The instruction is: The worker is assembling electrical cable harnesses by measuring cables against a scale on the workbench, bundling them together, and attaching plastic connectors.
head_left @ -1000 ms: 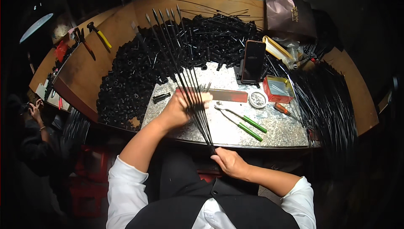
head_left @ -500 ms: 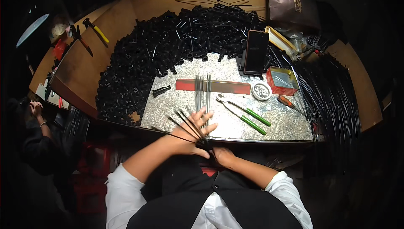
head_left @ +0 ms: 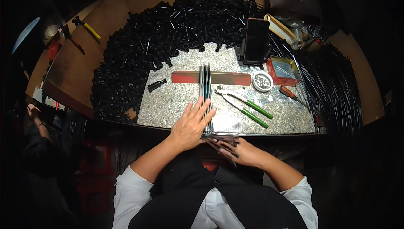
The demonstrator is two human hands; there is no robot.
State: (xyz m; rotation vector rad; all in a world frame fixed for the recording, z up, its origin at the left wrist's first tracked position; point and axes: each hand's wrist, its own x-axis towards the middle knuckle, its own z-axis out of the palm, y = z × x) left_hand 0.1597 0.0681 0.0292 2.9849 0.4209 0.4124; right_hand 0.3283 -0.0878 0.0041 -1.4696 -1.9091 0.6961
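A bundle of thin dark rods, like umbrella ribs (head_left: 205, 82), lies side by side across a red-and-brown bar (head_left: 231, 78) on the speckled work slab (head_left: 168, 111). My left hand (head_left: 189, 121) rests on the bundle, fingers stretched out and slightly apart. At the slab's front edge, my right hand (head_left: 248, 152) is closed round the near ends of the ribs, where dark flat pieces stick out between the fingers. Green-handled pliers (head_left: 244, 106) lie partly spread just right of the bundle. A short black ribbed tube (head_left: 157, 85) lies to its left.
Behind the slab rises a heap of black plastic parts (head_left: 126, 60). A phone (head_left: 256, 42) stands upright, near a white dish (head_left: 262, 81), a red tin (head_left: 284, 71) and an orange screwdriver (head_left: 291, 94). Long dark rods (head_left: 336, 86) fill the right side. Another person's hand (head_left: 33, 112) shows far left.
My left hand has come down flat onto the ribs. Ribs that were fanned out at the left are now gathered on the bar. My right hand has moved slightly right.
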